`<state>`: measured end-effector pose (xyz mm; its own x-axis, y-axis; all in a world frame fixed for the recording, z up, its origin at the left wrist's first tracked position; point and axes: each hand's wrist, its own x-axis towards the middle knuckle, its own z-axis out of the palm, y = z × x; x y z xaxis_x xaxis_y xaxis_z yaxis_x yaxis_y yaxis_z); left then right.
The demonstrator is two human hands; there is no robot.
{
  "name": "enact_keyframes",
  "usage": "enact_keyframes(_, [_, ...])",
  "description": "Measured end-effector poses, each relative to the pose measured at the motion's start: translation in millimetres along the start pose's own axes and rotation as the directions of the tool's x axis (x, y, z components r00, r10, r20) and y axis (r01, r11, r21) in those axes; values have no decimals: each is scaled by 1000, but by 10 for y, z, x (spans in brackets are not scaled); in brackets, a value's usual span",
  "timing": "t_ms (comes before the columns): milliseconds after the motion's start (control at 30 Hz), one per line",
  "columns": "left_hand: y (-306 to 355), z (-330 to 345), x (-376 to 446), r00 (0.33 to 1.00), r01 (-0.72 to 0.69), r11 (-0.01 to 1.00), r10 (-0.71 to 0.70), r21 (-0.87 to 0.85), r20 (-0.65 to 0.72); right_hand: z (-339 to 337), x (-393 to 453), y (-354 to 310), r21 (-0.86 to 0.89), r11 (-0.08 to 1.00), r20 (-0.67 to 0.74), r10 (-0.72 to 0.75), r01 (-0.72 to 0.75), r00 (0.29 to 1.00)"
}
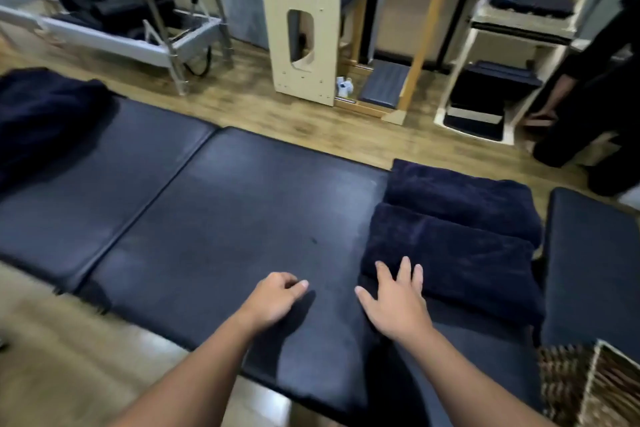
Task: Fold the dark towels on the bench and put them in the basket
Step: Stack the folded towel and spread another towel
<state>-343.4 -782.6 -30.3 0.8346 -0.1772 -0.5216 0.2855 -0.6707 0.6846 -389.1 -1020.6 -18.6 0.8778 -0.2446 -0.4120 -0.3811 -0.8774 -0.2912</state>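
Observation:
Two folded dark navy towels lie side by side on the right part of the dark padded bench (221, 204): a near towel (457, 253) and a far towel (464, 198). My right hand (394, 298) rests flat with fingers spread on the near towel's left edge. My left hand (277, 298) hovers over bare bench padding, fingers loosely curled, holding nothing. A heap of unfolded dark towels (41, 114) sits on the bench's far left end. The wicker basket (588, 381) shows at the bottom right corner, partly cut off.
A second padded bench (595, 263) stands to the right. Beyond the bench on the wood floor are a wooden barrel frame (304, 28), a metal exercise frame (145, 28) and a white shelf (502, 55) with dark towels. Another person (602, 80) in dark clothes bends at the far right.

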Motion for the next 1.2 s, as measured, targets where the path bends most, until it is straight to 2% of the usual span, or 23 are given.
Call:
enact_keyframes(167, [-1041, -370, -837, 978, 139, 984, -154, -109, -141, 428, -295, -715, 119, 981, 147, -167, 150, 975])
enact_keyframes(333, [-2079, -485, -1856, 923, 305, 911, -354, -276, -150, 976, -937, -1448, 94, 967, 417, -254, 237, 873])
enact_keyframes(467, [-2591, -434, -2628, 855, 395, 780, -505, -485, -116, 1403, -1424, -1906, 117, 957, 579, -283, 266, 764])
enact_keyframes(600, [-2961, -377, -3067, 794, 413, 629, -603, -658, -77, 1749, -1718, -2270, 106, 933, 660, -325, 344, 677])
enact_keyframes(700, [-3186, -409, -3219, 759, 415, 553, -648, -722, -61, 1924, -1798, -2514, 64, 906, 723, -331, 419, 606])
enact_keyframes(800, [-3377, -522, -3285, 745, 427, 503, -667, -751, -23, 2109, -1728, -2768, 44, 896, 756, -319, 442, 571])
enact_keyframes(900, [-3587, -725, -3224, 698, 488, 458, -716, -743, 17, 2258, -1615, -3097, 70, 896, 779, -325, 439, 537])
enact_keyframes(1033, [-3769, -1216, -3024, 677, 521, 468, -736, -714, 12, 2483, -1280, -3656, 119, 888, 788, -357, 445, 501])
enact_keyframes(1200, [-3847, -1986, -2718, 634, 537, 514, -769, -669, -81, 2555, -864, -4449, 154, 889, 805, -366, 431, 467])
